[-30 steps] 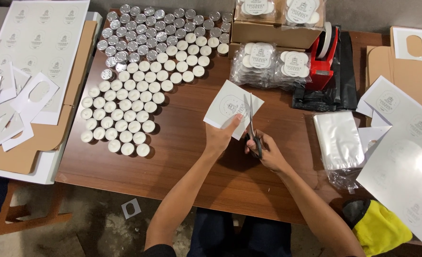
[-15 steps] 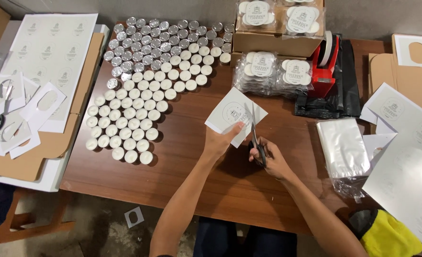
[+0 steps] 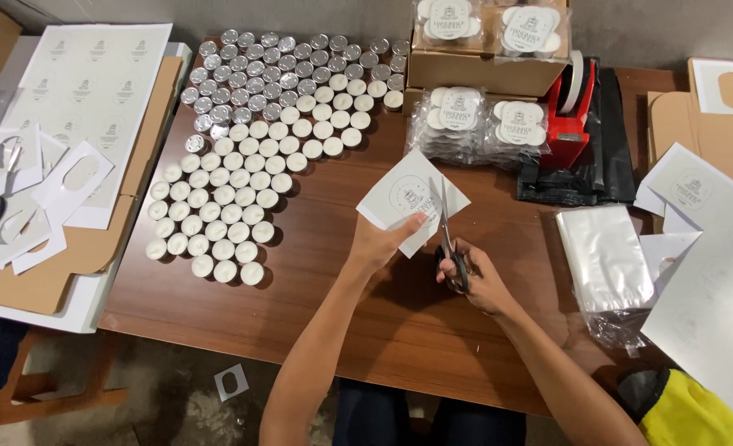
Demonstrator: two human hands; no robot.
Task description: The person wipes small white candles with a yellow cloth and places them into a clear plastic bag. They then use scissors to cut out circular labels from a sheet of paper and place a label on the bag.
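Above the middle of the brown wooden worktop [image 3: 317,272], the left hand [image 3: 379,244] pinches the near edge of a white paper square [image 3: 408,194], while the right hand [image 3: 475,277] grips scissors [image 3: 449,239] cutting into its right side. Rows of tealight candles [image 3: 242,182] lie left; a red tape dispenser [image 3: 571,103] stands far right.
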